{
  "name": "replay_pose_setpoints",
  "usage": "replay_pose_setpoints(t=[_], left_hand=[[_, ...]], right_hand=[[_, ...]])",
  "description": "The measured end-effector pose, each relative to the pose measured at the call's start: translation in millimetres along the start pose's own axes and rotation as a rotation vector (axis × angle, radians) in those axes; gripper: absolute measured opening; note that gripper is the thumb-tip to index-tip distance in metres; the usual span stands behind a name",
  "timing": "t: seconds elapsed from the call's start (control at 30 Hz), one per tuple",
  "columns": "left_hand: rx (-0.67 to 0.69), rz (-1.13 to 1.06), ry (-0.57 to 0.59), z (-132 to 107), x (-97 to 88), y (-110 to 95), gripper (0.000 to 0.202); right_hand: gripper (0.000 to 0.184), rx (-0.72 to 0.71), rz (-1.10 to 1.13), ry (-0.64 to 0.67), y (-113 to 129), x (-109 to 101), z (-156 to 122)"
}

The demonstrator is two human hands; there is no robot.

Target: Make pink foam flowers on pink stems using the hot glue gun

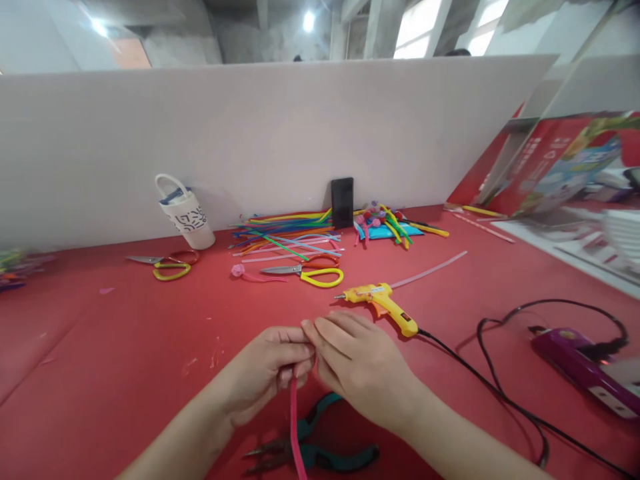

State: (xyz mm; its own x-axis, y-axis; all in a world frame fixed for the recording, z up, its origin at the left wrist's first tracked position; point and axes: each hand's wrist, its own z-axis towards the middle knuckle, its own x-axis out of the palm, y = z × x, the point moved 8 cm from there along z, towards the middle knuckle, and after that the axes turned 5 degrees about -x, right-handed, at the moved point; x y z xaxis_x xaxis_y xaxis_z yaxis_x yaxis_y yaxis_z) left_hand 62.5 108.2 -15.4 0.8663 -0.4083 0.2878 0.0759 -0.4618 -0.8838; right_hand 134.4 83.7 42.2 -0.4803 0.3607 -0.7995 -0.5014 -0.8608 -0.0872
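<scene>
A pink pipe cleaner (294, 427) hangs down from the fingers of my left hand (277, 367), which is closed on its upper part. My right hand (355, 363) meets the left at the fingertips, its fingers bent together over the same spot; what they pinch there is hidden. Under my hands lie pliers with teal handles (345, 457), their jaws pointing left. Just beyond my right hand rests a yellow glue gun (383, 303) with a clear glue stick (430, 269) in its back.
Yellow-and-red-handled scissors (320, 273) lie ahead, a second pair of scissors (170, 267) further left. Behind are a pipe cleaner pile (285, 230), a black phone (343, 202), and a white cup (190, 217). A black cord (460, 360) runs right to a purple power strip (575, 360).
</scene>
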Motion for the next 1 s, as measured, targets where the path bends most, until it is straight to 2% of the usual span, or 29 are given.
replay_pose_setpoints(t=[0.17, 0.4, 0.57, 0.67, 0.77, 0.9, 1.0], left_hand=[[-0.040, -0.148, -0.067, 3, -3.2, 5, 0.020], [-0.042, -0.169, -0.092, 6, -5.4, 9, 0.024], [0.004, -0.076, -0.070, 2, -5.6, 0, 0.021], [0.050, 0.137, -0.058, 0, -5.3, -9, 0.023], [0.103, 0.300, -0.095, -2, -7.1, -16, 0.029], [0.106, 0.277, -0.094, -3, -4.4, -15, 0.033], [0.087, 0.203, -0.129, -3, -5.6, -12, 0.030]], right_hand=[[0.032, -0.054, -0.070, -0.054, 6, 6, -2], [0.026, 0.072, 0.085, -0.121, -2, 11, 2], [0.027, 0.198, 0.281, -0.117, -21, 6, 1], [0.022, 0.300, 0.476, -0.119, -33, 4, -4], [0.018, 0.399, 0.601, -0.121, -39, 3, -7], [0.013, 0.456, 0.742, -0.071, -38, 2, -5], [0.019, 0.414, 0.747, -0.072, -35, -4, -4]])
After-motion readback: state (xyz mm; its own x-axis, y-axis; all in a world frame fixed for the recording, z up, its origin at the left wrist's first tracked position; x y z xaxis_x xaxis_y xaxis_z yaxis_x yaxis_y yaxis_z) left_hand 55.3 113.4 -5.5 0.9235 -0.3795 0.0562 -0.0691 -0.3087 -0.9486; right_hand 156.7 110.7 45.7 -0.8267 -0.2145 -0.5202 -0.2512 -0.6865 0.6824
